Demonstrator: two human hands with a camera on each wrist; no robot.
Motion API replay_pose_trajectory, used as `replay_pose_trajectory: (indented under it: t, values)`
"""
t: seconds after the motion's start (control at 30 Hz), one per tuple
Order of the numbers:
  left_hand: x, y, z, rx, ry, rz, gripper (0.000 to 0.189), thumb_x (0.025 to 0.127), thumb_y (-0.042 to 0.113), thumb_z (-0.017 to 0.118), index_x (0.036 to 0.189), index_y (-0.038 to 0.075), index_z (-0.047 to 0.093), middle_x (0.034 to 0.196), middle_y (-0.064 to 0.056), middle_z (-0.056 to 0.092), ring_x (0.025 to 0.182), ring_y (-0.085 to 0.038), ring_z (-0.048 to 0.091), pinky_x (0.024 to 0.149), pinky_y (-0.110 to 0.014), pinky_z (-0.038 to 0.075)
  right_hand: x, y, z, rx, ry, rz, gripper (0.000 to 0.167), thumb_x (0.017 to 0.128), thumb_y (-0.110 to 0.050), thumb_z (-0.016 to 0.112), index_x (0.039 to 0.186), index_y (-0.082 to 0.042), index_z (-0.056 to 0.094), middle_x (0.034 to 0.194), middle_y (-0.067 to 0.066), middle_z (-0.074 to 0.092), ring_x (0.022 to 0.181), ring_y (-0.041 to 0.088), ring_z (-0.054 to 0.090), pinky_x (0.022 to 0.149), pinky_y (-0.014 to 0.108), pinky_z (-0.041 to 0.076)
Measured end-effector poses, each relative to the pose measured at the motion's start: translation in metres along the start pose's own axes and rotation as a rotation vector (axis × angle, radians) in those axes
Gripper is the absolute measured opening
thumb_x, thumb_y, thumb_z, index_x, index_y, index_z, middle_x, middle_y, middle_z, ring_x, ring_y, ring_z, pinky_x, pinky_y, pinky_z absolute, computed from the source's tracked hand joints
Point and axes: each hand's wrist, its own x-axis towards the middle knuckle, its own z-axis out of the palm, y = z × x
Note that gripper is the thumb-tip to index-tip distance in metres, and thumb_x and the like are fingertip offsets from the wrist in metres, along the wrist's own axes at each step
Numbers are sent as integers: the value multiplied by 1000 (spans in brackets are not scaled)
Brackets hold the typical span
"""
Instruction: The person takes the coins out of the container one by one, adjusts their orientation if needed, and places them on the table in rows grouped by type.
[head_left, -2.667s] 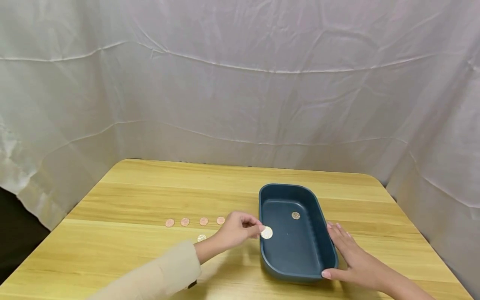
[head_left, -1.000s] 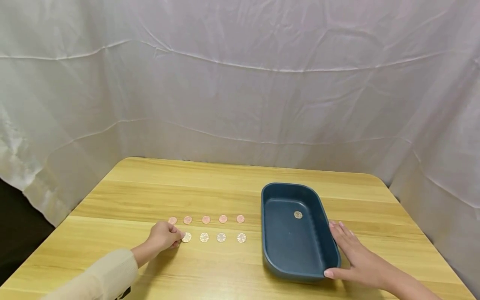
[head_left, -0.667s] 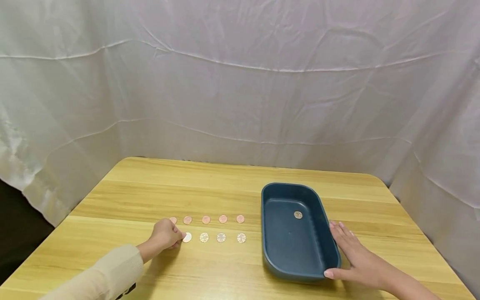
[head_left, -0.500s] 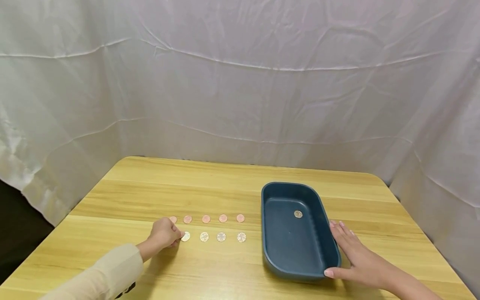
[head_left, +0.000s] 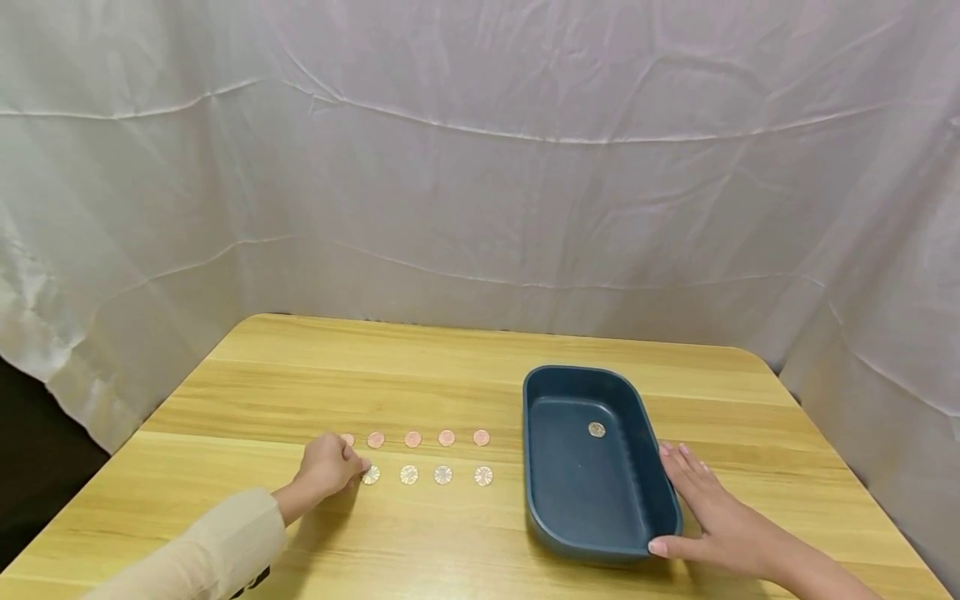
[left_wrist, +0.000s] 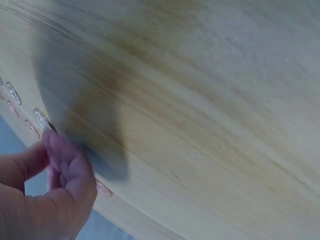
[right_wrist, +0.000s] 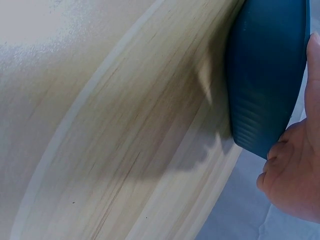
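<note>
My left hand point(head_left: 327, 467) is at the left end of a row of gold-coloured coins. Its thumb and fingers pinch the left edge of the end coin point(head_left: 371, 474), which lies almost flat on the table; the left wrist view shows the fingertips point(left_wrist: 49, 137) right at that coin's rim. Just behind runs a row of copper-coloured coins point(head_left: 412, 439), the leftmost partly hidden by the hand. A dark blue rectangular bin point(head_left: 581, 508) stands to the right, with one coin point(head_left: 596, 429) inside. My right hand point(head_left: 708, 521) rests against its right side, fingers extended, thumb at the near corner.
The wooden table point(head_left: 420, 367) has rounded far corners. A pale cloth curtain point(head_left: 480, 208) hangs behind it and along both sides. More gold-coloured coins point(head_left: 443, 475) lie between the left hand and the bin.
My left hand has moved from the bin's left rim, where it held a gold-coloured coin, to the row's left end. The coin there has settled flatter. The right hand stays on the bin.
</note>
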Motion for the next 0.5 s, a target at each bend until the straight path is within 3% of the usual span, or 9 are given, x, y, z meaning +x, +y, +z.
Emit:
replay_pose_trajectory:
  t: [0.13, 0.2, 0.4, 0.5]
  values:
    - [0, 6, 3, -30, 80, 102, 20, 83, 2, 63, 64, -2, 60, 56, -6, 58, 46, -8, 41, 41, -15, 31, 0, 0, 0, -6, 5, -11, 103, 75, -44, 72, 148, -3, 12, 147, 33, 22, 123, -23, -24, 92, -5, -13]
    - [0, 11, 4, -63, 102, 144, 17, 84, 5, 64, 69, -3, 62, 58, -8, 59, 48, -9, 44, 42, -16, 33, 0, 0, 0, -9, 7, -15, 103, 75, -44, 72, 148, -2, 12, 146, 33, 22, 123, -23, -24, 92, -5, -14]
    - [3, 30, 9, -162, 91, 253, 11, 84, 6, 66, 77, -2, 64, 68, -12, 63, 56, -13, 55, 49, -16, 43, 0, 0, 0, -3, 7, -13, 103, 75, -44, 72, 148, -2, 12, 147, 32, 22, 124, -22, -23, 93, -5, -13]
    - [5, 40, 12, -181, 93, 312, 10, 83, 8, 67, 77, 0, 65, 69, -13, 64, 56, -13, 55, 50, -17, 43, 0, 0, 1, 1, 3, -5, 103, 76, -44, 71, 148, -3, 11, 147, 32, 21, 125, -21, -22, 93, -5, -13]
